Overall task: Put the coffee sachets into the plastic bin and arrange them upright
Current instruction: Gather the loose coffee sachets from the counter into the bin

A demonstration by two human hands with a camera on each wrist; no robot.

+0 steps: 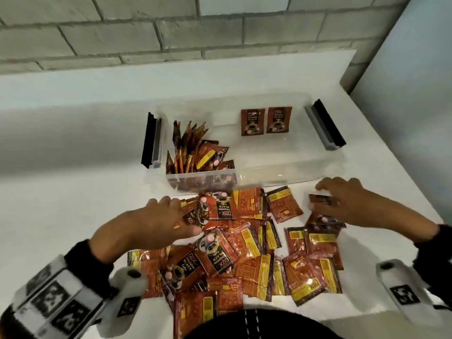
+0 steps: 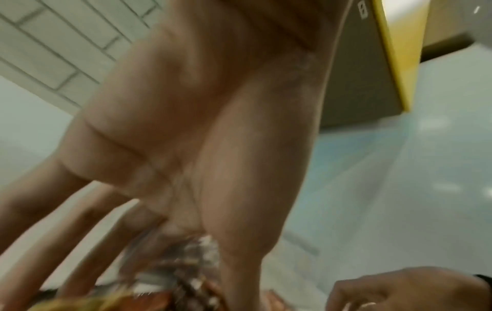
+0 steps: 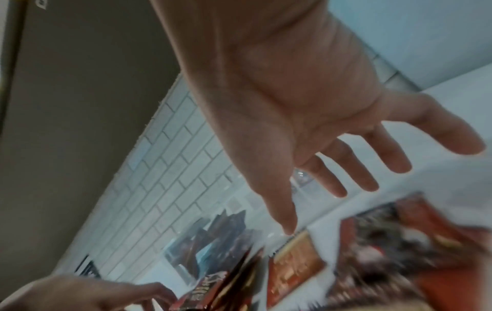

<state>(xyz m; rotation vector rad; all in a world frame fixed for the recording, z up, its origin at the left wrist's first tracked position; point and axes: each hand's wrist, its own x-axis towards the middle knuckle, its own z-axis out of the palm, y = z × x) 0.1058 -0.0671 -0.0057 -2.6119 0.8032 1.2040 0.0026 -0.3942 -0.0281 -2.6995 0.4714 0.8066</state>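
Observation:
A clear plastic bin with black end handles stands crosswise on the white table. Several red-brown coffee sachets stand upright at its left end, and two more lean flat on its far wall. In front of the bin lies a loose pile of sachets. My left hand is at the pile's left top and pinches a few sachets between thumb and fingers. My right hand hovers over a sachet at the pile's right edge, its fingers spread and straight, holding nothing.
A grey brick wall rises behind the table. The table's right edge runs diagonally close to my right hand. Bare white tabletop lies left of the bin. The right half of the bin holds no sachets on its floor.

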